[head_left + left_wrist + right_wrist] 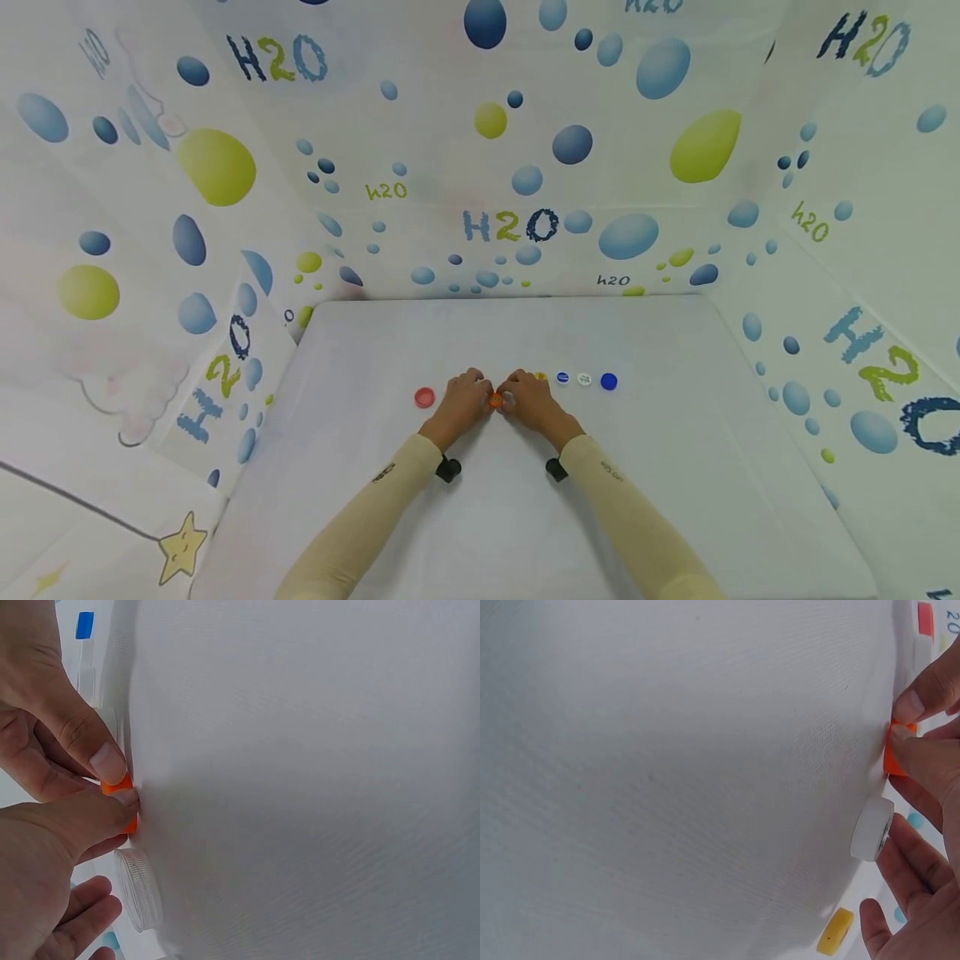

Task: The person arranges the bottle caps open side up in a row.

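Both hands meet at a small orange bottle cap (496,401) that stands low over the white table. Thumb and finger of my left hand (461,406) pinch it from one side; my right hand (534,405) pinches its other side. Under the loosely spread lower fingers of the left hand, a clear ribbed cap (139,889) rests on the table in the left wrist view. Beside the right hand's fingers lies a white cap (871,829), with a yellow cap (835,931) further along. Parts of the orange cap are hidden behind the fingertips.
A red cap (424,397) lies left of the left hand. Right of the right hand sit a blue-and-white cap (562,378), a white cap with a dark print (584,379) and a blue cap (609,382). Printed sheets (510,167) stand around the white table (495,533).
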